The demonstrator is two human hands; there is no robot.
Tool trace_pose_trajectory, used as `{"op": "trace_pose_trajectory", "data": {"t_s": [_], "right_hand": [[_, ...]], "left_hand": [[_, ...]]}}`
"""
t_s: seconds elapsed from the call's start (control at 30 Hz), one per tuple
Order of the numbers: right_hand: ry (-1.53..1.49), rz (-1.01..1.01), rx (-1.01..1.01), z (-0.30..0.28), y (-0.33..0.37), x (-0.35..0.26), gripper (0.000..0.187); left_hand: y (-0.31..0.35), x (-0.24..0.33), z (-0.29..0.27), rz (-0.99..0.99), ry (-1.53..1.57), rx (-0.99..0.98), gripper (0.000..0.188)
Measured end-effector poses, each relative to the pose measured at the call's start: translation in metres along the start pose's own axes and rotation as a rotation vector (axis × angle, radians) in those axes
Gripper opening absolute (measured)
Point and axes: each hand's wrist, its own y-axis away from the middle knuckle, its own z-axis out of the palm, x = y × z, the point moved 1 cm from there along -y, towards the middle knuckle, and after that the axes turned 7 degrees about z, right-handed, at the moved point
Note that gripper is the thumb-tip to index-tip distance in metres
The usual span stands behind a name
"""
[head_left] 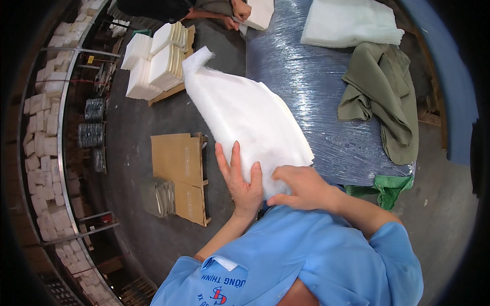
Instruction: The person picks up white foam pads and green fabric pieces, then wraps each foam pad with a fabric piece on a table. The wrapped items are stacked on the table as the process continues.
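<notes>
A white cushion slab [275,109], covered by a sheet of fluffy white wadding [229,99], lies in front of me, partly over the table's left edge. The wadding's loose far corner sticks up past the slab. My left hand [241,181] rests against the slab's near left side, fingers stretched and spread. At the near end my right hand [302,187] has its fingers curled on the wadding, with thumb and forefinger around a fold. What lies under the right palm is hidden.
The table [326,148] is wrapped in shiny plastic film. An olive-green cloth [380,92] and a stack of white wadding [352,23] lie on its right. White foam blocks [158,58] and flat cardboard [178,163] sit on pallets at left. A co-worker's hands [237,15] hold another cushion.
</notes>
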Motion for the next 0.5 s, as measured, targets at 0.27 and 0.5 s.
{"op": "trace_pose_trajectory", "data": {"t_s": [0.27,0.5], "right_hand": [[0.012,0.245,0.345,-0.007,-0.04,0.162,0.019],[-0.312,0.166,0.339,0.0,-0.044,0.104,0.02]], "left_hand": [[0.005,-0.005,0.002,0.013,-0.017,-0.012,0.063],[0.011,-0.01,-0.003,-0.012,-0.053,-0.012,0.063]]}}
